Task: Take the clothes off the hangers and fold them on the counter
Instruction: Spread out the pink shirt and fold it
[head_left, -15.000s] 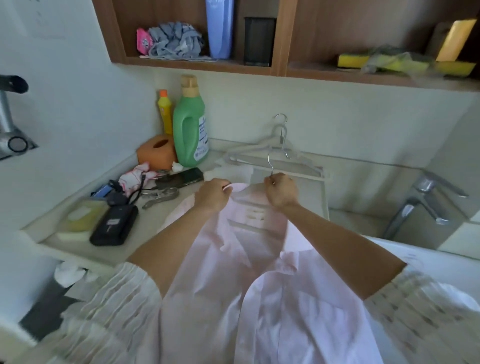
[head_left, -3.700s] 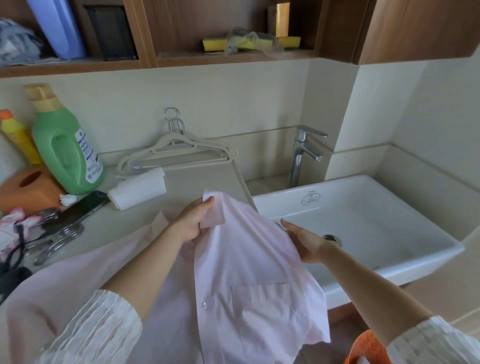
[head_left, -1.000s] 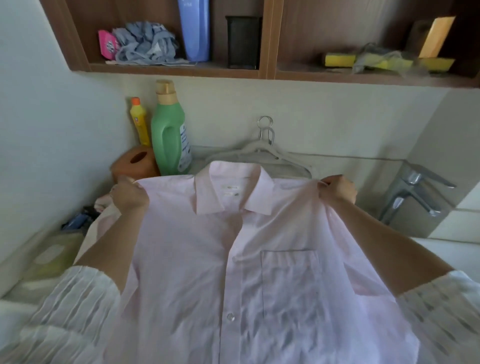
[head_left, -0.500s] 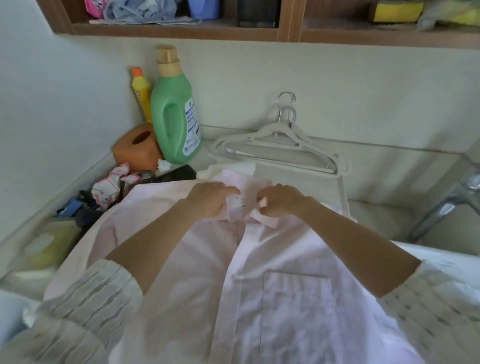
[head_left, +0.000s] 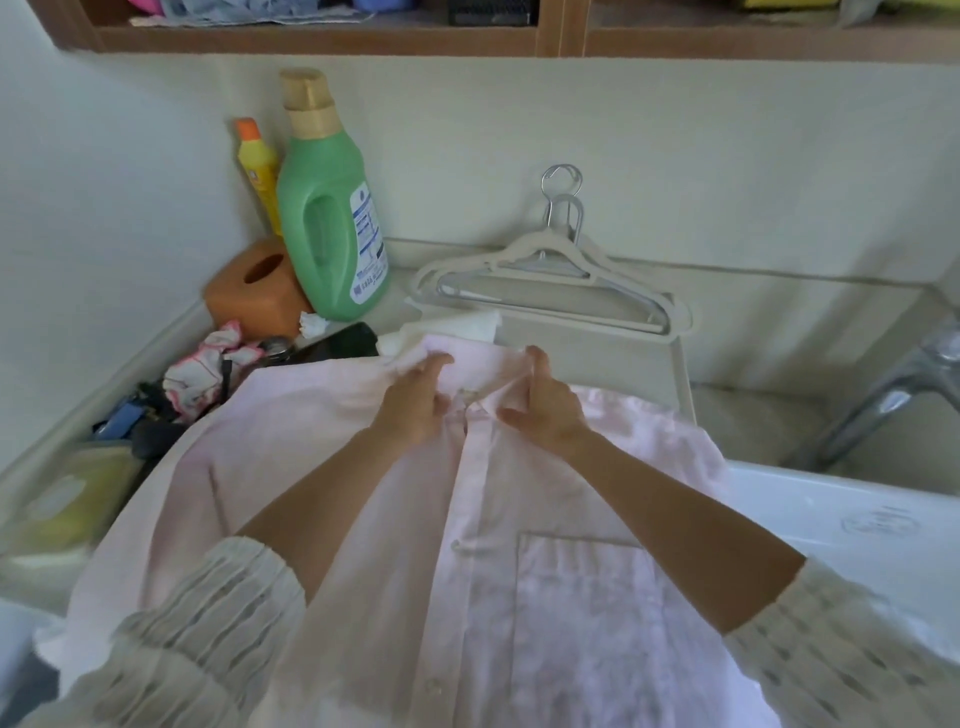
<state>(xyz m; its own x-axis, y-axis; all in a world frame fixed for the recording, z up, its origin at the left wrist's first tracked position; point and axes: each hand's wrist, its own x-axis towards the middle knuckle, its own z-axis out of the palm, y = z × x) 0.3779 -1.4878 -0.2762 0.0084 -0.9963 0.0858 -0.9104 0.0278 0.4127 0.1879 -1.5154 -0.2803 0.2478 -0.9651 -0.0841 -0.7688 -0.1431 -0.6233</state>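
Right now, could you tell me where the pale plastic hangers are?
In the head view, the pale plastic hangers lean against the back wall, right of the green detergent bottle.

A pale cream wall (head_left: 675, 135) stands behind the worktop (head_left: 613, 358), and a second wall (head_left: 104, 208) meets it in the corner at the left. Above, a brown wooden shelf (head_left: 322, 40) runs across the top, with an upright divider. At the right, a white sink (head_left: 852, 525) sits beside the worktop, with a chrome faucet (head_left: 893, 395) above it. The light is soft and even.
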